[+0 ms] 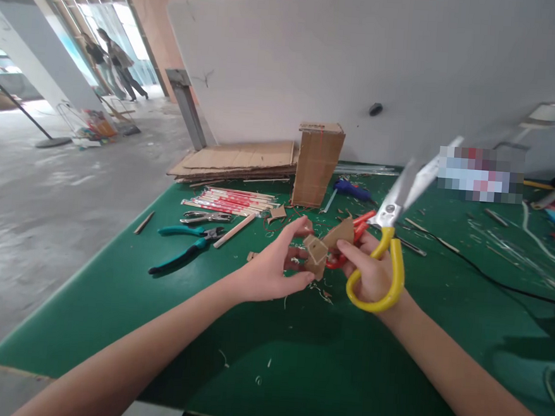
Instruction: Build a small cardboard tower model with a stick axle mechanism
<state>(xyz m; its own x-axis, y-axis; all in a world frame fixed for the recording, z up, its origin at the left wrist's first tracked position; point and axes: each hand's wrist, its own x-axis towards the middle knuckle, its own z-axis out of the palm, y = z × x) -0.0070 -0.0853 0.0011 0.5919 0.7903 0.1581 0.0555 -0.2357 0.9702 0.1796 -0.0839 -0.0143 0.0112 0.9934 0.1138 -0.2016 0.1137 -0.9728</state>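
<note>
My left hand (273, 265) curls its thumb and fingers around a small folded piece of cardboard (316, 252) above the middle of the table. My right hand (371, 265) is closed, with yellow-handled scissors (396, 210) hanging on it, their blades tilted up and away to the right. Its thumb presses on a second cardboard piece (340, 233), right beside the first. A red-handled tool (362, 223) also shows in this hand; its kind is hidden. Cardboard scraps and thin shavings lie below the hands.
Left of my hands on the green table (109, 298) lie teal-handled cutters (184, 246), metal pliers (205, 217) and wrapped chopsticks (233, 201). Behind stand a tall cardboard block (318, 166) and stacked cardboard sheets (243, 158). A black cable (487, 267) crosses the right side.
</note>
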